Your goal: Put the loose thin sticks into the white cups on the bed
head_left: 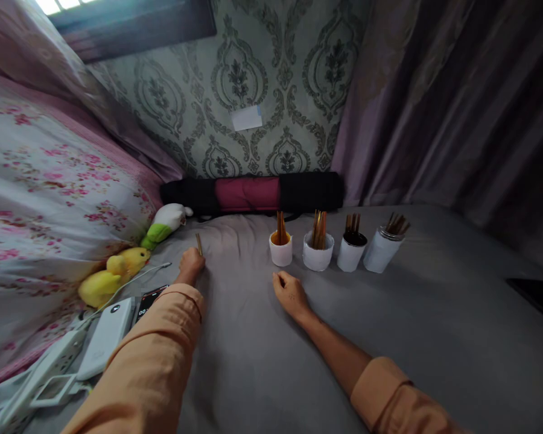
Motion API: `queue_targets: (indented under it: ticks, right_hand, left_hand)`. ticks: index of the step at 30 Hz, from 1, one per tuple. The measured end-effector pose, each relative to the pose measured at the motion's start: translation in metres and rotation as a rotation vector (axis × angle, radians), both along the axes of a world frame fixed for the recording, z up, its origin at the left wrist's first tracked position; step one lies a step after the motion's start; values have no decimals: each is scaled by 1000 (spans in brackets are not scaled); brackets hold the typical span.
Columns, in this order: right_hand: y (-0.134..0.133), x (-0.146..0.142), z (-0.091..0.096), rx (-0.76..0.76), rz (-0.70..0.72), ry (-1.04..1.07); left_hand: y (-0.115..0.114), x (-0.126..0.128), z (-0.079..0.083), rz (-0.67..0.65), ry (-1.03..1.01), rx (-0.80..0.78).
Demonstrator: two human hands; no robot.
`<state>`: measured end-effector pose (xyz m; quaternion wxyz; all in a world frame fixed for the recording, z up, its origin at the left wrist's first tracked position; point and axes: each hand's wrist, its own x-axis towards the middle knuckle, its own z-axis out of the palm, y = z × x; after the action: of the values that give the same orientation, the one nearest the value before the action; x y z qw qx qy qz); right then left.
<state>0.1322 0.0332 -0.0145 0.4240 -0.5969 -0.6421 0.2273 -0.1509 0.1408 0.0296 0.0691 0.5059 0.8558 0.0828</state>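
Note:
My left hand point(192, 264) is closed around a few thin brown chopsticks point(199, 243), whose ends stick up above the fist. It rests over the grey sheet, left of the cups. My right hand point(291, 295) is loosely curled with nothing visible in its fingers, just in front of the leftmost white cup point(281, 253) and apart from it. To the right of that cup stand a wider white cup point(317, 259), a white cup with a dark inside point(350, 255) and a tilted-looking white jar point(382, 253). Each holds several upright brown chopsticks.
A black and maroon roll point(248, 193) lies along the wall behind the cups. At left are plush toys point(117, 271), a white power bank point(106, 337), a phone point(148, 303) and a power strip point(40, 374). A dark flat object point(536, 296) lies at the far right.

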Motion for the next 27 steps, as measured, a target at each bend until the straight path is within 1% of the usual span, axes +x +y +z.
queue_targets:
  ticks: [10,19,27]
  right_hand:
    - [-1,0,3,-10,10,-9]
    - [0,0,0,-5,-2,-15]
    - [-2,0,2,-3,2,-12]
  left_hand:
    - [-3,3,3,-12,11,2]
    - [-5,6,6,19,-15,1]
    - [-6,6,8,45,-61,29]
